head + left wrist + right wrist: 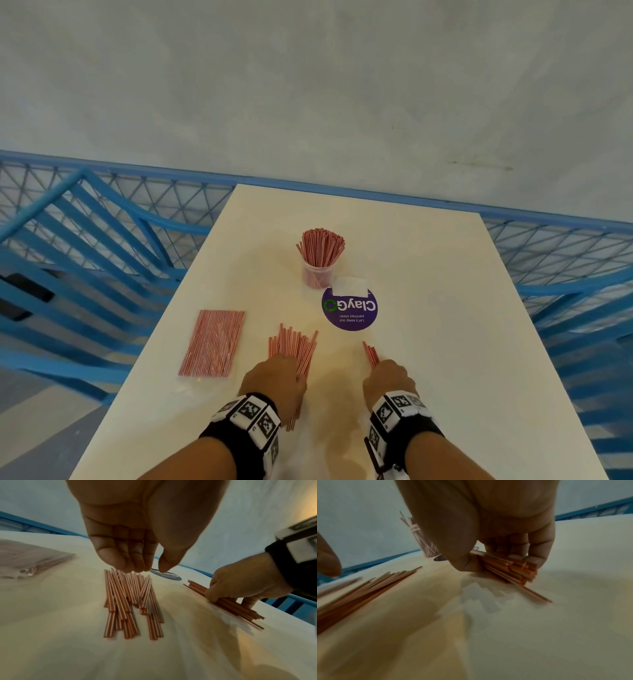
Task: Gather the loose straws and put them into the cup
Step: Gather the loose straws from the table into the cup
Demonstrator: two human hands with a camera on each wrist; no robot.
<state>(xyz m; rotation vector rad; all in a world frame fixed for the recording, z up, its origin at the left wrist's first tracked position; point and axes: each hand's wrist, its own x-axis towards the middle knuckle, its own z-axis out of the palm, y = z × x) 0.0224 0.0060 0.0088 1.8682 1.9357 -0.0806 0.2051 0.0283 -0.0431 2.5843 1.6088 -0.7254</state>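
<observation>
A clear cup full of red-and-white striped straws stands upright at mid-table; it also shows in the right wrist view as cup. A loose pile of straws lies on the white table. My left hand hovers over this pile, fingers straight and pointing down, holding nothing. My right hand grips a small bundle of straws between thumb and curled fingers, low on the table.
A flat packet of straws lies at the left of the table. A round purple sticker with a white paper slip sits beside the cup. Blue chairs and a blue mesh railing surround the table.
</observation>
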